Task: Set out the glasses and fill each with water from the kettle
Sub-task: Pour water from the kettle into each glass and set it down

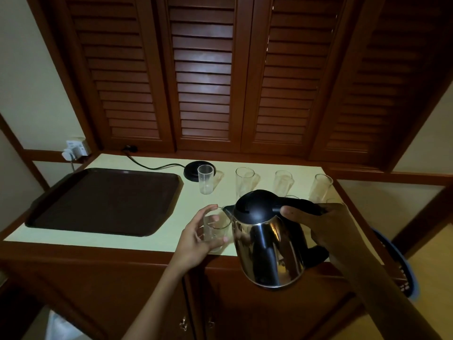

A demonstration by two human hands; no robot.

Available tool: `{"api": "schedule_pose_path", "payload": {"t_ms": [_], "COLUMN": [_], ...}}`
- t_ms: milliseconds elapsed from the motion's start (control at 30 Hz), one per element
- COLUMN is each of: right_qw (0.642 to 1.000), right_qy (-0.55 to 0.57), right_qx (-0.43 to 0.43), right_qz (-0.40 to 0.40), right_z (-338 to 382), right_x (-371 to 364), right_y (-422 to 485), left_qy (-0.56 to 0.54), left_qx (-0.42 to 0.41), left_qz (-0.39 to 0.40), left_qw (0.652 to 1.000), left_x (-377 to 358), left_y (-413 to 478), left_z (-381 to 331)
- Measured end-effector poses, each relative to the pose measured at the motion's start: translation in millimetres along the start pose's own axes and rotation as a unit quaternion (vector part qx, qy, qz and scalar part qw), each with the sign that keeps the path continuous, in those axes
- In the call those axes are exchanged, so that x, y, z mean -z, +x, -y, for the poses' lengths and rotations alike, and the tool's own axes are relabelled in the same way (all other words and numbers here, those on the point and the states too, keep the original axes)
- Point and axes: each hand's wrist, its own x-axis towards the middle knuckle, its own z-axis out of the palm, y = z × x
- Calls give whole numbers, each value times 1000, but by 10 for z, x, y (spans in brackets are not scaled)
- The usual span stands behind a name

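Closest in, the right hand (pixel 326 229) is wrapped round the black handle of the steel kettle (pixel 269 246), thumb on top of the handle. It holds the kettle lifted clear of the worktop (pixel 188 204) and tipped to the left. The spout meets the rim of the near glass (pixel 217 231), which stands upright close to the worktop's front edge with the left hand (pixel 198 239) curled round it (whether water is running, or how much is inside, the dim light does not let me tell). Below that edge are the brown cupboard doors (pixel 147 290), and a blue basket (pixel 402 273) shows past the right forearm.

Further back on the left, a dark tray (pixel 105 200) lies flat on the worktop, well apart from the near glass. Beyond the kettle, four more glasses stand upright in a row across the back of the worktop, each apart from the next: the leftmost glass (pixel 205 179), the second glass (pixel 244 180), the third glass (pixel 283 180) and the rightmost glass (pixel 323 185). The leftmost glass stands just in front of the round black kettle base (pixel 193 169), whose cord (pixel 152 166) runs off to the back left corner. A wall socket (pixel 76 149) with a plug in it sits left of that corner. Farthest of all, brown louvred doors (pixel 203 69) rise behind the worktop.
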Motion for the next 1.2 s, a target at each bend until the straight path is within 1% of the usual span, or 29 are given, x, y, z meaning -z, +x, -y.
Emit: {"api": "schedule_pose_path", "payload": {"t_ms": [100, 267, 433, 567, 900, 1200], "right_qw": [999, 998, 997, 997, 995, 995], "right_qy": [-37, -62, -78, -80, -99, -98], "right_qx": [6, 15, 6, -6, -19, -3], "right_qz": [1, -4, 11, 2, 15, 33], "right_z": [22, 89, 145, 182, 271, 262], "right_x": [0, -21, -25, -37, -70, -73], "right_y": [-16, -41, -69, -63, -40, 16], "left_qy": [-4, -11, -13, -18, -15, -24], "left_qx": [-3, -5, -5, -4, -3, -4], "left_qz": [2, 0, 1, -1, -3, -1], "left_qw": [1000, 1000, 1000, 1000, 1000, 1000], "left_x": [-23, -23, 1, 16, 59, 68], "left_y": [-3, 1, 11, 18, 12, 20], "left_z": [-22, -17, -10, 10, 39, 23]}}
